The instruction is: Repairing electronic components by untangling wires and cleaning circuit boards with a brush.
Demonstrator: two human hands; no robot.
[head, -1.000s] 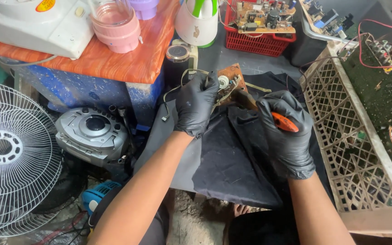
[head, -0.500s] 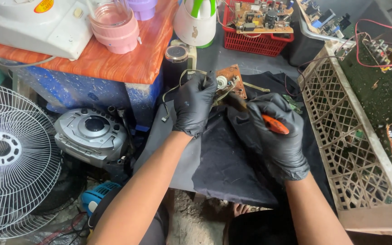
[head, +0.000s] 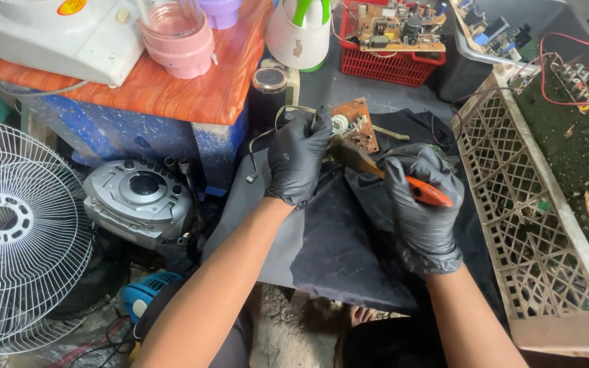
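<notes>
Head view. The left hand [head: 299, 158], in a black glove, closes its fingers on the near edge of a small brown circuit board [head: 353, 126], which stands tilted just beyond its fingertips over a black cloth [head: 335, 238]. The right hand [head: 423, 204], also gloved, is clenched around the orange handle of a brush [head: 390, 177]; the bristle end reaches up and to the left of this hand and touches the board. A slatted crate [head: 533, 225] lies just right of the right hand; a grey disc player [head: 139, 197] sits well left of the left hand. Compared with a second ago, the right hand sits slightly lower and the brush handle shows more plainly; the left hand's grip is unchanged.
</notes>
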